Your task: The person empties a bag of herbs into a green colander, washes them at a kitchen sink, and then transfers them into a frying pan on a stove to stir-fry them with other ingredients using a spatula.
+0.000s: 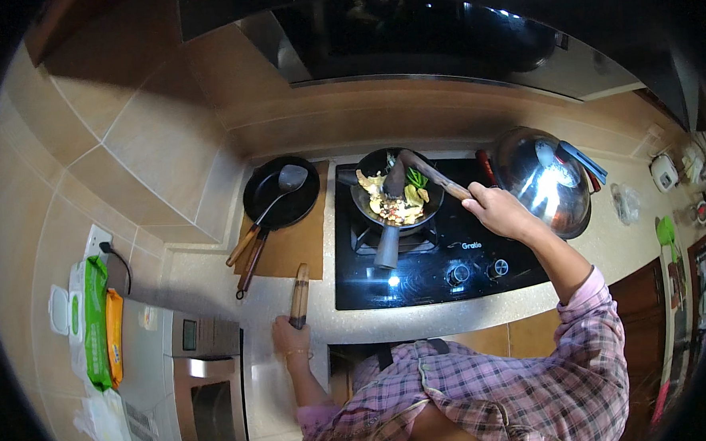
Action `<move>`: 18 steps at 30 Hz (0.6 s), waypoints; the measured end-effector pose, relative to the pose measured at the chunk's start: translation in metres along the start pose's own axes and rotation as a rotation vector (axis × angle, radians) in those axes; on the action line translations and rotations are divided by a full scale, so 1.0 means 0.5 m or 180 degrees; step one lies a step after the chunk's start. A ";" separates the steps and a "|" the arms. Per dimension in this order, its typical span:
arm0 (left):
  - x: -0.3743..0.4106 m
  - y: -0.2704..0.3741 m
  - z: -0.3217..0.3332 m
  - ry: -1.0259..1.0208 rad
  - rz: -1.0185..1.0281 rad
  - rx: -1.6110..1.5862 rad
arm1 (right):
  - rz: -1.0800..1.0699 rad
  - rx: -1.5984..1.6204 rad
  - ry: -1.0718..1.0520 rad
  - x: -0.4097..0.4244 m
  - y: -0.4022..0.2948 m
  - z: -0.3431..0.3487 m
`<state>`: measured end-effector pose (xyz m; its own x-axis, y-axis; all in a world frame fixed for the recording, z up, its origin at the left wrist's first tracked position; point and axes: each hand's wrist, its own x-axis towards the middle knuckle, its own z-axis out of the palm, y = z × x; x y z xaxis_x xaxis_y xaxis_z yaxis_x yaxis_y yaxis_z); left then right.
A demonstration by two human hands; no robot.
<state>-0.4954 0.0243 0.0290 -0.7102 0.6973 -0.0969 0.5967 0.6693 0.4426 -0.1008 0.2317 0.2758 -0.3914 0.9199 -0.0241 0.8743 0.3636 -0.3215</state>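
My right hand [499, 210] grips the pale end of a bent wooden tool [428, 167], whose dark, thick head reaches down into a small dark pan [361, 205]. In that pan lie yellowish slices [414, 194], a green vegetable [416, 178] and chopped bits with red flecks. The pan rests over a burner on the black glass gas hob [386, 284], its grey handle [388, 248] pointing towards me. At the counter's front edge, my left hand [290, 336] is closed around the lower end of a short wooden stick [300, 292] with dark bands; its exact kind is unclear.
Left of the hob, a black frying pan [268, 195] holds a spatula [292, 179] on a brown sheet [306, 247]. A shiny domed wok lid [542, 180] covers the right burner. A microwave oven [208, 372] with wipes packs [98, 323] stands left; the range hood [439, 42] hangs above.
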 end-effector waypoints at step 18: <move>-0.138 0.115 -0.129 -0.2699 0.0681 -0.2931 | -0.0182 -0.0631 -0.0192 -0.106 -0.127 0.015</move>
<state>-0.4362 -0.0021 0.1187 0.0321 0.9419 -0.3344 -0.0518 0.3357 0.9405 -0.1379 0.1588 0.2906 -0.4533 0.8886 -0.0698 0.8872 0.4423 -0.1316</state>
